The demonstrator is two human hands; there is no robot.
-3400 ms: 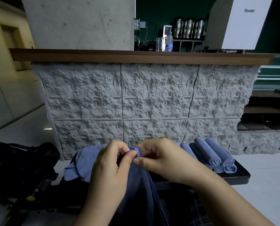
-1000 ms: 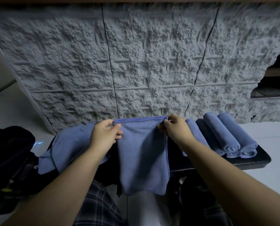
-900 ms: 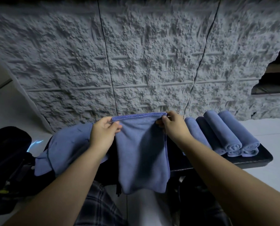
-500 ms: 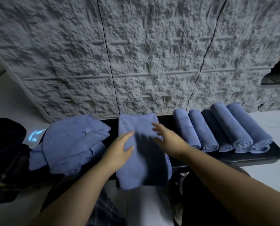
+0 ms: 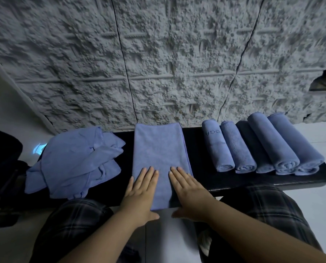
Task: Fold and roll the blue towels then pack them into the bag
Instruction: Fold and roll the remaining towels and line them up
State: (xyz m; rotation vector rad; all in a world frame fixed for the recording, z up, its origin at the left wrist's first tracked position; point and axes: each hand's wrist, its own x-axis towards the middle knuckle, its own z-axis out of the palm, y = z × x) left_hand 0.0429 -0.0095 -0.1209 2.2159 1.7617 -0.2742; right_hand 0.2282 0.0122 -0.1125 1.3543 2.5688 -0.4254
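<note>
A folded blue towel [image 5: 159, 149] lies flat as a long strip across the black bench [image 5: 202, 179], its near end hanging a little over the front edge. My left hand [image 5: 141, 194] and my right hand [image 5: 189, 192] rest palm-down on its near end, fingers spread, holding nothing. Several rolled blue towels [image 5: 260, 147] lie side by side on the right of the bench. A loose heap of unfolded blue towels [image 5: 75, 160] sits on the left. A black bag [image 5: 3, 168] stands at the far left, only partly seen.
A rough grey stone counter front [image 5: 158, 63] rises right behind the bench. Pale floor [image 5: 313, 205] shows to the right and left. My knees in dark plaid trousers [image 5: 73, 221] sit under the bench's front edge.
The towel, held up by its top corners a second ago, now lies flat on the bench. Both hands let go and slid down to its near end.
</note>
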